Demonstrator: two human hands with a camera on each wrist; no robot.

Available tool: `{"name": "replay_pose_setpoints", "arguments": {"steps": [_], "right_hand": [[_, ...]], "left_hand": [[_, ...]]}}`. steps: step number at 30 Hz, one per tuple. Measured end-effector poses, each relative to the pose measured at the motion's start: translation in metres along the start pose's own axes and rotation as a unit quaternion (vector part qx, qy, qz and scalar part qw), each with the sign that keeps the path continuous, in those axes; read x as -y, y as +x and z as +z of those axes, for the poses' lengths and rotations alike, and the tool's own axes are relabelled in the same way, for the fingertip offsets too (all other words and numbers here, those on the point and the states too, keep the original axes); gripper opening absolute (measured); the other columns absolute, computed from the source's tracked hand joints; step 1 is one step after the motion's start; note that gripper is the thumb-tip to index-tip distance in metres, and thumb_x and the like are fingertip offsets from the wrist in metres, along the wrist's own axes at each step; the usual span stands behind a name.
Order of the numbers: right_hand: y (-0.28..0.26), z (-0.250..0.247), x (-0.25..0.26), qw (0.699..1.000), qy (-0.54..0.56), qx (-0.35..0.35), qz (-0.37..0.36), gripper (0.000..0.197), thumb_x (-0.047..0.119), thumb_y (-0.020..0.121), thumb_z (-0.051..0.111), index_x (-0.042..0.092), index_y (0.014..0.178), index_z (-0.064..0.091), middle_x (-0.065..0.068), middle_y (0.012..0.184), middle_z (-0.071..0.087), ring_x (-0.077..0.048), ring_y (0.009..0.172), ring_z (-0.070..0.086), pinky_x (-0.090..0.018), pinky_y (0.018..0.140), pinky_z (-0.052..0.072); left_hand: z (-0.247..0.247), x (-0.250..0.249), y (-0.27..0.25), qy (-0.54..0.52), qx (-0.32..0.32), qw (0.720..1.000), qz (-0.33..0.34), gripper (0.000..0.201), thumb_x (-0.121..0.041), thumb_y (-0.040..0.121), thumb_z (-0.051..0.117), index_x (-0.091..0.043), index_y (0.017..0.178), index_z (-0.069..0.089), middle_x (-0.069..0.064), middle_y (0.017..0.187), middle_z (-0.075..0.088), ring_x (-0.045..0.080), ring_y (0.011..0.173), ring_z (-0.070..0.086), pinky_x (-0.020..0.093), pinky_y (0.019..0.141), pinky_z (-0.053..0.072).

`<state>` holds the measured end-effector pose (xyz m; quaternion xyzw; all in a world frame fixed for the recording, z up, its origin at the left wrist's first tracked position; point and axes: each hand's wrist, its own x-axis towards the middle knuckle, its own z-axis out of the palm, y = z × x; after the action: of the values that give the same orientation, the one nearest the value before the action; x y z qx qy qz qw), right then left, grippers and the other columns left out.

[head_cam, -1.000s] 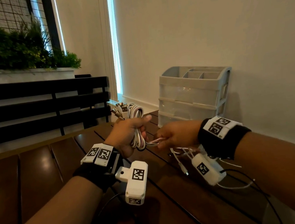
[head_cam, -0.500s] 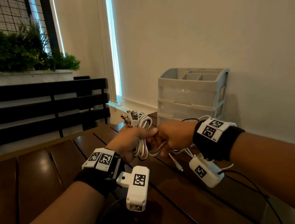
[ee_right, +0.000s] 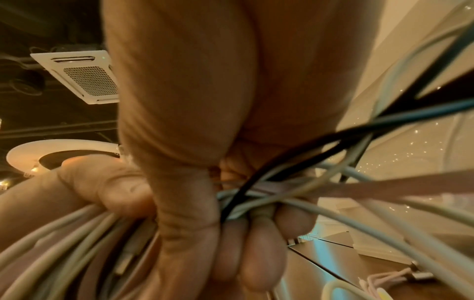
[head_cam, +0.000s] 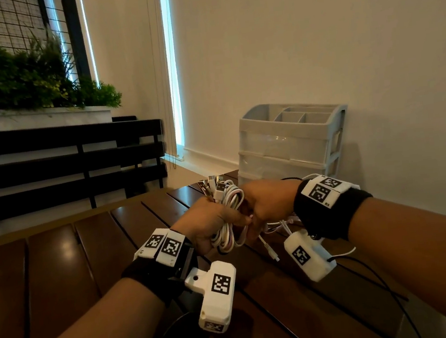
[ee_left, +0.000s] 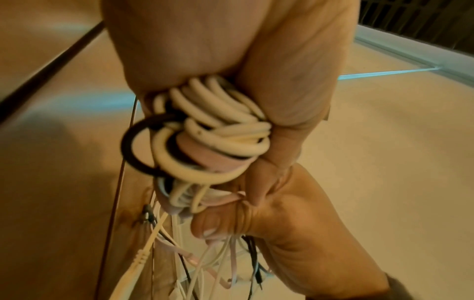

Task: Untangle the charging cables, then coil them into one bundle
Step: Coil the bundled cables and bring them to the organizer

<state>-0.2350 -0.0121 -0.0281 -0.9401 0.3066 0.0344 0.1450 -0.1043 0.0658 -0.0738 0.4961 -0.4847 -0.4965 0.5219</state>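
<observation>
Hands (head_cam: 238,214) grip coiled cables (head_cam: 228,210); no legible writing.

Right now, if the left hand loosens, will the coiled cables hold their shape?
Probably not: the coiled cables look springy, loops already splaying unevenly. Loose tails hang limp, so they would likely sag and snag. The left hand seems their only restraint.

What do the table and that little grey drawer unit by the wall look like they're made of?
Table: apparently wood, dark brown slats with seams between them, and a glossy finish that mirrors the light. Drawer unit: looks like plastic, with a matte grey moulded frame and cloudy see-through drawer fronts.
</observation>
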Motion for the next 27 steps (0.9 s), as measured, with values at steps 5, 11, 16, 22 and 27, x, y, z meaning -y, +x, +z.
{"name": "replay_pose_setpoints", "arguments": {"steps": [5, 11, 16, 22, 27], "right_hand": [[-0.003, -0.002, 0.004, 0.999, -0.009, -0.042, -0.025, 0.054, 0.020, 0.064, 0.087, 0.021, 0.110, 0.058, 0.003, 0.103, 0.067, -0.014, 0.092, 0.063, -0.020, 0.073, 0.050], [-0.007, -0.004, 0.002, 0.995, -0.048, -0.084, -0.036, 0.052, 0.030, 0.061, 0.088, 0.030, 0.098, 0.053, 0.016, 0.086, 0.057, 0.001, 0.081, 0.053, -0.015, 0.070, 0.040], [-0.014, -0.011, -0.010, 0.995, -0.035, -0.088, -0.023, 0.043, 0.029, 0.062, 0.087, 0.026, 0.088, 0.053, 0.011, 0.083, 0.060, -0.007, 0.075, 0.055, -0.022, 0.064, 0.042], [-0.014, -0.009, -0.013, 0.990, 0.021, -0.135, -0.015, 0.043, 0.025, 0.056, 0.091, 0.024, 0.074, 0.052, 0.004, 0.070, 0.065, -0.013, 0.061, 0.062, -0.031, 0.059, 0.051], [-0.011, -0.004, -0.013, 0.985, 0.040, -0.169, -0.010, 0.044, 0.025, 0.053, 0.092, 0.022, 0.074, 0.053, 0.003, 0.075, 0.064, -0.013, 0.066, 0.060, -0.026, 0.056, 0.048]], "left_hand": [[0.000, 0.002, 0.000, 0.043, 0.010, 0.999, 0.012, 0.026, 0.017, 0.075, 0.064, 0.002, 0.096, 0.067, 0.016, 0.086, 0.072, 0.030, 0.081, 0.069, 0.041, 0.076, 0.055], [0.001, 0.005, -0.002, 0.064, 0.006, 0.998, 0.015, 0.031, 0.012, 0.070, 0.072, 0.002, 0.099, 0.068, 0.020, 0.096, 0.072, 0.035, 0.089, 0.069, 0.051, 0.088, 0.054], [0.005, 0.004, -0.004, 0.046, 0.026, 0.998, 0.022, 0.032, 0.013, 0.067, 0.071, 0.007, 0.098, 0.066, 0.024, 0.095, 0.070, 0.037, 0.085, 0.068, 0.045, 0.080, 0.056], [0.010, 0.004, -0.004, -0.004, 0.003, 1.000, 0.014, 0.046, 0.009, 0.057, 0.069, 0.016, 0.102, 0.061, 0.034, 0.098, 0.064, 0.042, 0.086, 0.064, 0.056, 0.086, 0.051], [0.009, 0.006, -0.004, -0.031, 0.006, 0.999, 0.017, 0.046, 0.009, 0.054, 0.065, 0.015, 0.099, 0.063, 0.027, 0.090, 0.064, 0.036, 0.081, 0.062, 0.046, 0.079, 0.052]]}}
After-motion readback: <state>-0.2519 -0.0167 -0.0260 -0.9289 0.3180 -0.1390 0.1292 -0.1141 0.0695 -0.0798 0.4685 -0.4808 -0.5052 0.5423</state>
